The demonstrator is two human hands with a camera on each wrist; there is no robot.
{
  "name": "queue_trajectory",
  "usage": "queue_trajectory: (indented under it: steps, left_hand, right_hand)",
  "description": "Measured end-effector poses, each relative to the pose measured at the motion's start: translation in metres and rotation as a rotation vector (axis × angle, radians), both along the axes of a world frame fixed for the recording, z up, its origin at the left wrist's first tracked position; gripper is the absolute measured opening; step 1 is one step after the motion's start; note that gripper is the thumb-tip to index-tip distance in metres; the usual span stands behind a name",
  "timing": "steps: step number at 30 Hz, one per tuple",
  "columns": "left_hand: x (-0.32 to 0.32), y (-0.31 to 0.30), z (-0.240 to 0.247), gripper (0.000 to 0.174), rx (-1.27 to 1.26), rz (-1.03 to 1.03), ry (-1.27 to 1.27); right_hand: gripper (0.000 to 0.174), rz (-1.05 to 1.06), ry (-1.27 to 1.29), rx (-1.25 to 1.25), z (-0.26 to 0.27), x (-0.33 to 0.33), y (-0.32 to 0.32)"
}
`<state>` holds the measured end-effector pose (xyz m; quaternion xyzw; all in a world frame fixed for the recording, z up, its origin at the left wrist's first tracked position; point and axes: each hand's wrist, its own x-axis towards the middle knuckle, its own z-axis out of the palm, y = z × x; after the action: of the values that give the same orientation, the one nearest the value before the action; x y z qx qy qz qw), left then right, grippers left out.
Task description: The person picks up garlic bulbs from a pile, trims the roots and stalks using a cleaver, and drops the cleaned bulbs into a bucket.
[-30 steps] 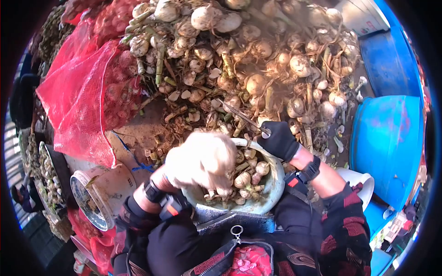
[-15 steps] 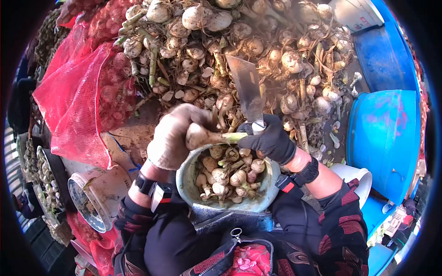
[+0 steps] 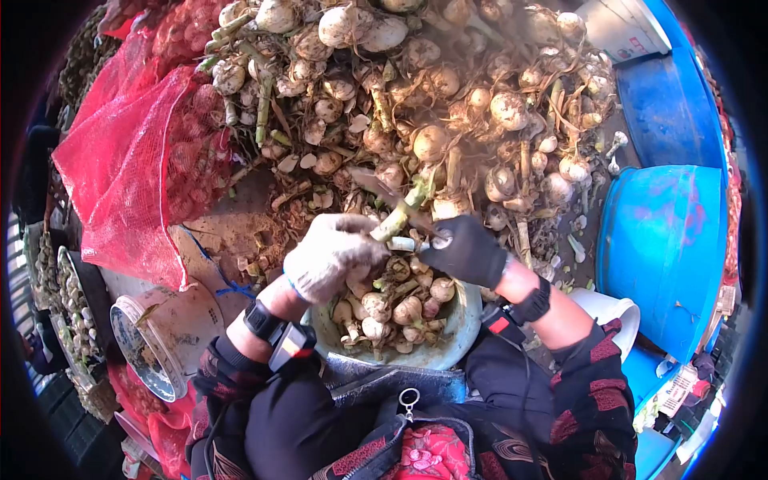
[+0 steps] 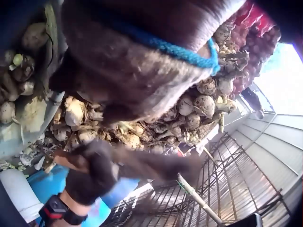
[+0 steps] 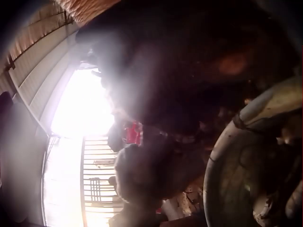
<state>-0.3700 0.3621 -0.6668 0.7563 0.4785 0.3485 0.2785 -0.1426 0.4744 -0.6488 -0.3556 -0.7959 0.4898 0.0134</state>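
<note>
Trimming apparently under way: left hand (image 3: 330, 258), fingers curled, grips garlic stalk (image 3: 398, 218) above basin (image 3: 470, 322), bulb not discernible; right hand (image 3: 466, 252) closed round knife (image 3: 376, 186); next cut calls for left fingers clear of the edge.

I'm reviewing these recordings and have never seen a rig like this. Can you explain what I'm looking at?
There is no robot: a person works with gloved hands. The round picture comes from a camera worn on the head, looking down; the other two come from cameras on the left and right wrists, close up and partly blurred or dark.

A large heap of garlic-like bulbs lies ahead, with a red mesh sack to its left. More bulbs sit in a basin nearer the body. The left hand, in a pale glove, curls at a thick stalk. The right hand, in a black glove, grips a knife, its blade blurred.
</note>
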Motion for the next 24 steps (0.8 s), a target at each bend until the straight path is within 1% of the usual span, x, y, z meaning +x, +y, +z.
queue_trajectory:
  steps: [2,3,4,5,6,7,8,9,10,11,12,13,14,16,17,18,19,20,22,23,24]
  left_hand:
    - [0.010,-0.004,0.043,0.032,-1.146,0.204,-0.818]
    - [0.012,0.000,0.056,0.035,-1.039,0.022,-0.871]
    - [0.015,0.010,0.042,0.035,-0.432,-0.296,-0.582]
    - [0.019,0.004,0.034,0.039,-0.443,-0.247,-0.501]
    - [0.018,0.006,0.030,0.042,-0.433,-0.203,-0.408]
    - [0.002,0.015,0.035,0.054,-1.090,-0.136,-0.474]
    - [-0.002,0.026,0.034,0.073,-0.907,-0.117,-0.741]
    - [0.007,0.041,0.036,0.083,-1.089,0.330,-0.483]
    - [0.004,0.045,-0.007,0.087,-1.000,0.497,-0.356]
    - [0.003,0.051,-0.088,0.078,-1.007,0.486,-0.658]
    - [0.003,0.055,-0.143,0.069,-0.999,0.466,-0.961]
    - [0.007,0.058,-0.141,0.069,-0.999,0.466,-0.968]
    - [0.014,0.061,-0.139,0.062,-0.960,0.512,-0.989]
    - [0.029,0.071,-0.128,0.047,-0.878,0.606,-1.026]
    - [0.035,0.079,-0.115,0.039,-0.832,0.653,-1.042]
    - [0.039,0.086,-0.102,0.032,-0.788,0.698,-1.055]
    - [0.039,0.088,-0.066,0.047,-0.733,0.807,-0.930]
    - [0.030,0.087,-0.063,0.070,-0.705,0.820,-0.925]
    - [0.012,0.080,-0.051,0.075,-0.644,0.766,-0.831]
    - [0.007,0.076,-0.035,0.082,-0.565,0.743,-0.781]
    - [0.008,0.069,-0.017,0.075,-0.672,0.686,-1.062]
  right_hand:
    - [0.025,0.278,-0.175,0.164,-0.044,0.017,-0.006]
    - [0.026,0.278,-0.073,0.236,-0.052,0.021,-0.007]
    - [0.028,0.277,0.022,0.292,-0.055,0.027,-0.013]
    - [0.026,0.078,-0.023,0.040,-0.043,0.027,-0.007]
    - [0.025,0.019,-0.075,-0.002,-0.033,0.028,0.004]
    - [0.024,-0.062,-0.097,-0.018,-0.025,0.027,0.015]
    - [0.024,-0.143,-0.122,-0.041,-0.016,0.027,0.021]
    - [0.025,-0.218,0.001,-0.065,-0.005,0.025,0.023]
    - [0.025,-0.217,-0.003,-0.064,-0.007,0.027,0.023]
    - [0.025,-0.231,0.064,-0.082,-0.012,0.030,0.023]
    - [0.026,-0.243,0.130,-0.099,-0.014,0.032,0.025]
    - [0.026,-0.218,0.042,-0.097,-0.006,0.030,0.025]
    - [0.026,-0.216,0.036,-0.096,-0.003,0.030,0.025]
    - [0.027,-0.166,-0.120,-0.112,0.000,0.029,0.025]
    - [0.023,-0.209,0.060,-0.033,-0.002,0.029,0.021]
    - [0.023,-0.208,0.060,-0.030,-0.003,0.031,0.023]
    - [0.023,-0.217,0.096,0.012,-0.003,0.032,0.024]
    - [0.023,-0.227,0.135,0.051,-0.005,0.033,0.024]
    - [0.021,-0.212,0.120,0.067,0.004,0.027,0.025]
    - [0.019,-0.155,0.131,0.156,0.009,0.022,0.025]
    - [0.018,-0.100,0.142,0.249,0.013,0.017,0.025]
